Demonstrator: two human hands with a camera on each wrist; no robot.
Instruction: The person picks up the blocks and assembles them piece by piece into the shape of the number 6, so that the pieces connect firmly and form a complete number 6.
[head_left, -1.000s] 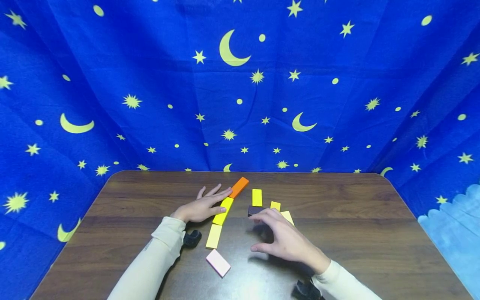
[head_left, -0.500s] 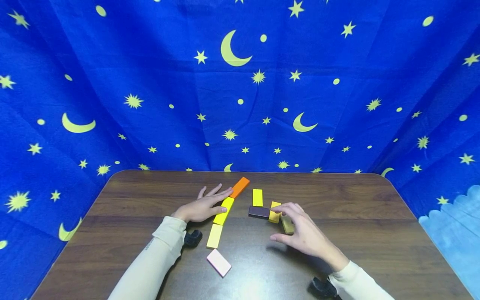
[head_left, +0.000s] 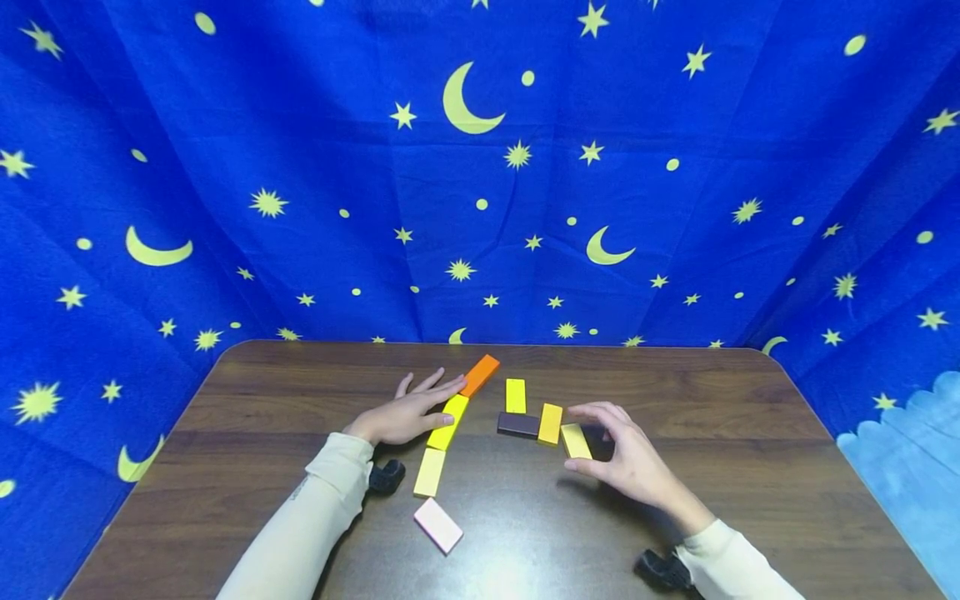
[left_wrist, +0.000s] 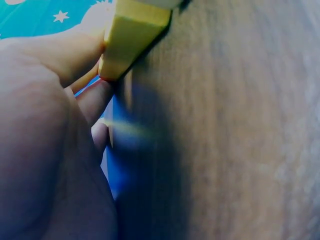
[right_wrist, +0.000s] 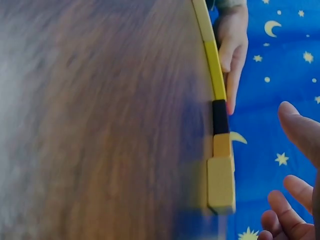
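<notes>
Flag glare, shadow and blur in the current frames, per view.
Head: bright glare on the tabletop near the bottom edge, soft shadow below the right hand; left wrist: wood grain smeared, dark bluish patch beside the left hand; right wrist: tabletop blurred, nearest pale-yellow block crisper.

Appearing in line before the far edge of a worktop (right_wrist: pixel 100 120): cream block (right_wrist: pixel 202 20), yellow block (right_wrist: pixel 215 70), black block (right_wrist: pixel 220 116), amber block (right_wrist: pixel 222 145) and, nearest, pale block (right_wrist: pixel 220 185). The right hand (right_wrist: pixel 299 191), thumb and fingers parted, is near it; the left hand (right_wrist: pixel 233 42) lies beyond the yellow block.
</notes>
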